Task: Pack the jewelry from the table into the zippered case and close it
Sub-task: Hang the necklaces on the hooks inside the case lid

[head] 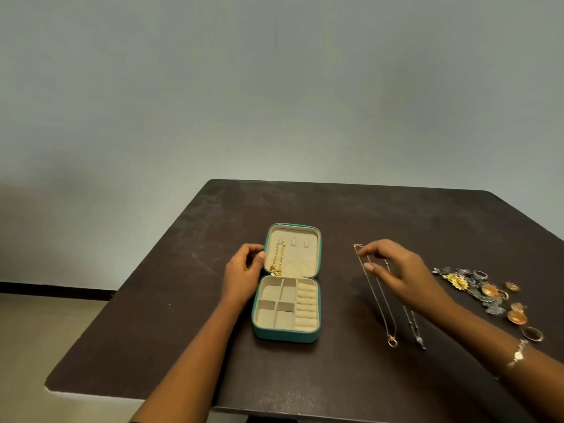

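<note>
A teal zippered case point(257, 326) lies open on the dark table, beige inside. A gold chain point(277, 260) hangs on the left hook of its lid. The bottom half has small compartments and ring rolls with nothing in them. My left hand point(242, 274) holds the lid's left edge. My right hand point(393, 268) pinches the top end of a thin rose-gold necklace point(378, 300), which trails toward me on the table and ends in a round pendant. A second, silver necklace point(414, 328) lies beside it, partly under my right wrist.
A heap of rings, brooches and orange earrings point(485, 290) lies at the right of the table point(183, 331). My right wrist wears a bracelet point(518, 354). The table's left and near edges drop to the floor. A plain wall stands behind.
</note>
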`<state>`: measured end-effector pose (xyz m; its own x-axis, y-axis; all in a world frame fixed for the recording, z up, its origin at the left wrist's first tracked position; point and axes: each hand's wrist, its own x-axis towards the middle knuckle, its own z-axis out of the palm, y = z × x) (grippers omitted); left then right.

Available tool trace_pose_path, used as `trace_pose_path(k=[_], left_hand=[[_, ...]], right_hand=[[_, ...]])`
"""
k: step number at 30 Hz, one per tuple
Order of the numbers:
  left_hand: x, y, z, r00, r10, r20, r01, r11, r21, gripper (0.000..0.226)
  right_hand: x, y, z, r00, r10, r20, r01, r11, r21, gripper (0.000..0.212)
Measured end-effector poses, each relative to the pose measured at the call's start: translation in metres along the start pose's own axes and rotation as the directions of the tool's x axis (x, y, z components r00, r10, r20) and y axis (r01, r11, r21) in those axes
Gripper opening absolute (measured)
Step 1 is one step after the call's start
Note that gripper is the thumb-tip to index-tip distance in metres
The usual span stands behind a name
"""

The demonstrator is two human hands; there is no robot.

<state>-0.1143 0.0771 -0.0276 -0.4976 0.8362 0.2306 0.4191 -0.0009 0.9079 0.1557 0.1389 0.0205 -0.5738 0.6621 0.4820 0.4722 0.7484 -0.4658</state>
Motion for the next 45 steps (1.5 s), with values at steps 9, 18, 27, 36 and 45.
trace_pose_path(k=[9,18,27,36,45], left_hand=[[-0.002,0.009,-0.005,0.995,-0.031,-0.09,0.016,0.986,-0.164,0.013],[-0.006,0.089,0.018,0.938,0.312,-0.151,-0.308,0.95,0.051,0.011],[0.002,0.113,0.123,0.931,0.306,0.198,-0.344,0.918,0.198,0.015],[0.035,0.09,0.163,0.958,-0.057,0.281,-0.057,0.923,0.381,0.02],[0.048,0.085,0.176,0.953,-0.115,0.281,-0.032,0.881,0.472,0.014]], right_hand=[[-0.091,0.008,-0.032,0.968,-0.141,0.209,0.173,0.975,-0.142,0.02],[-0.112,0.014,-0.012,0.963,-0.228,0.145,0.252,0.95,-0.183,0.024],[-0.111,0.016,-0.006,0.956,-0.262,0.135,0.284,0.939,-0.192,0.027],[-0.106,0.016,-0.002,0.959,-0.264,0.108,0.281,0.937,-0.205,0.022],[-0.103,0.016,0.001,0.954,-0.274,0.119,0.292,0.941,-0.174,0.014]])
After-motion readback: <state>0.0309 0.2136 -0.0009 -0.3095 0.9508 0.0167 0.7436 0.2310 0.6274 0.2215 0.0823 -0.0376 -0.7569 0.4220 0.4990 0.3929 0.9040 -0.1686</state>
